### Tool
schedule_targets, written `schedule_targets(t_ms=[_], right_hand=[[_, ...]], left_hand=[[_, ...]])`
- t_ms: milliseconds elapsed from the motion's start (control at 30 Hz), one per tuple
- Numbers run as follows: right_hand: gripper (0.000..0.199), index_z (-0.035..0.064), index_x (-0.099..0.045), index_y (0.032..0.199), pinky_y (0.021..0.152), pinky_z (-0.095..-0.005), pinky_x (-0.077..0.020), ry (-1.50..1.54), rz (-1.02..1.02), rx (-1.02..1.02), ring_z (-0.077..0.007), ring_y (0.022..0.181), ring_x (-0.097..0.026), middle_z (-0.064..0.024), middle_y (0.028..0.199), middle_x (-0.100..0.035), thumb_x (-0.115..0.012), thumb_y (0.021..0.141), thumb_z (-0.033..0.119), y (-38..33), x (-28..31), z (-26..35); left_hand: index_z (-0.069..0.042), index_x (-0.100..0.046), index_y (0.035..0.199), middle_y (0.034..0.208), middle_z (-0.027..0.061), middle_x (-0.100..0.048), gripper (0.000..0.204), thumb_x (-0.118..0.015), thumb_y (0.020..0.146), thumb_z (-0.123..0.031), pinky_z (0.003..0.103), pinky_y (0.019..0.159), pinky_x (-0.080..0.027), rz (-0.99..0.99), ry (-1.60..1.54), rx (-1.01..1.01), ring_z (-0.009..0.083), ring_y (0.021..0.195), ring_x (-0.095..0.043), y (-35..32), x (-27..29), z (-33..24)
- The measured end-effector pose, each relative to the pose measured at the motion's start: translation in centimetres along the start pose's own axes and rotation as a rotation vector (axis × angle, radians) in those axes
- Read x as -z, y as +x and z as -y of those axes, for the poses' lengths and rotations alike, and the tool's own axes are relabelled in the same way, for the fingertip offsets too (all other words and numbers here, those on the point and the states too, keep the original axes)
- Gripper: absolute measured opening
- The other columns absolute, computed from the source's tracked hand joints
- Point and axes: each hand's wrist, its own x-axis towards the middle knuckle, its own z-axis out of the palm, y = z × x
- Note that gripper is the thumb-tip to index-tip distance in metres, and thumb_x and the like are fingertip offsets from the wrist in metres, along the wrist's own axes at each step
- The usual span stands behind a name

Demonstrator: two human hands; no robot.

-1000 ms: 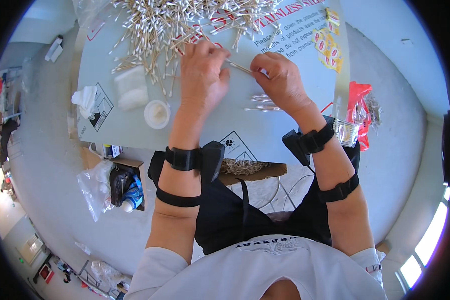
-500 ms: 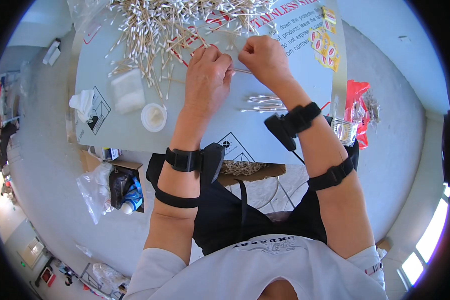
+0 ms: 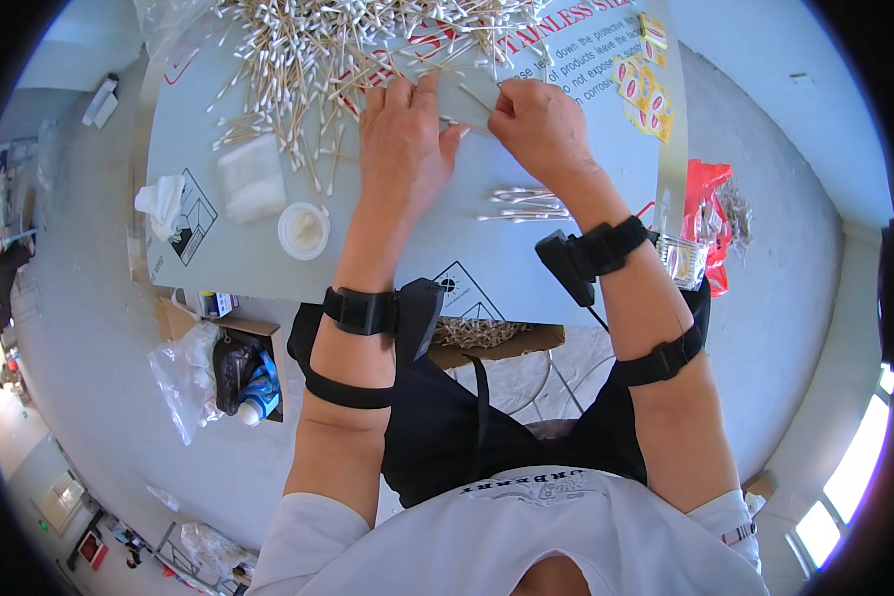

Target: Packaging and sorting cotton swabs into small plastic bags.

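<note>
A large pile of cotton swabs [image 3: 318, 60] with white tips and pale sticks covers the far part of the table. At the pile's near edge lies my left hand [image 3: 399, 134], its fingers stretched forward and its thumb apart, touching loose swabs. To its right, my right hand [image 3: 541, 124] is curled closed, with thin swab sticks [image 3: 475, 96] reaching out from its finger side toward the left hand. How many it grips is hidden. Nearer to me, a small row of cotton swabs [image 3: 524, 205] lies below my right hand.
Left of my arm are a round white tub [image 3: 304, 231], a clear packet of white cotton [image 3: 252, 181] and a crumpled white tissue [image 3: 162, 204]. Yellow packets [image 3: 646, 94] lie at the table's far right. A red bag [image 3: 703, 214] hangs by the right edge; an open box [image 3: 253, 368] stands below left.
My left hand's fingers have gone from curled to stretched out over the swabs. My right hand has shifted slightly right and nearer, away from the left, staying closed.
</note>
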Motion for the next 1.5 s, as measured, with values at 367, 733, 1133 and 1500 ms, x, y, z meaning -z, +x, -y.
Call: schedule_targets(t_ms=[367,733,1133,1500], right_hand=[[0.012,0.008,-0.064,0.083,0.078,-0.0397,-0.0496,0.321,-0.109,0.296,-0.03,0.091,-0.06,-0.0075,0.089,-0.059,-0.072,0.074,0.011,-2.0,0.2,-1.7],[0.015,0.0065,-0.066,0.09,0.081,-0.0357,-0.0498,0.348,-0.053,0.323,-0.0276,0.094,-0.06,-0.008,0.096,-0.062,-0.069,0.076,0.005,-5.6,1.1,-4.6],[0.02,-0.0024,-0.063,0.11,0.095,-0.03,-0.0446,1.203,-0.489,-0.119,-0.0204,0.112,-0.056,-0.0131,0.123,-0.061,-0.059,0.093,0.008,-9.7,-1.1,-4.2],[0.03,0.0048,-0.065,0.091,0.084,-0.0391,-0.0494,0.469,-0.279,0.103,-0.0313,0.099,-0.057,-0.0092,0.1,-0.058,-0.076,0.064,0.003,-11.8,2.0,-5.3]], left_hand=[[-0.004,-0.062,0.104,0.102,0.0108,-0.058,0.043,-0.08,0.065,-0.007,0.041,0.086,-0.045,0.074,-0.12,0.025,0.0318,0.099,-0.053,-0.5,0.5,-0.4],[-0.003,-0.064,0.101,0.105,0.0104,-0.057,0.025,-0.069,0.077,-0.004,0.038,0.093,-0.045,0.155,-0.312,-0.1,0.0304,0.106,-0.053,-1.8,-0.3,-2.8],[0.0,-0.058,0.122,0.13,0.0117,-0.056,0.029,-0.048,0.1,-0.014,0.032,0.104,-0.038,-0.013,-0.789,0.175,0.0212,0.122,-0.051,-3.6,-3.2,-7.9],[-0.005,-0.066,0.102,0.127,0.0109,-0.056,0.029,-0.059,0.075,0.004,0.042,0.105,-0.038,-0.029,-0.374,-0.07,0.0319,0.124,-0.046,-4.6,-2.4,-6.4]])
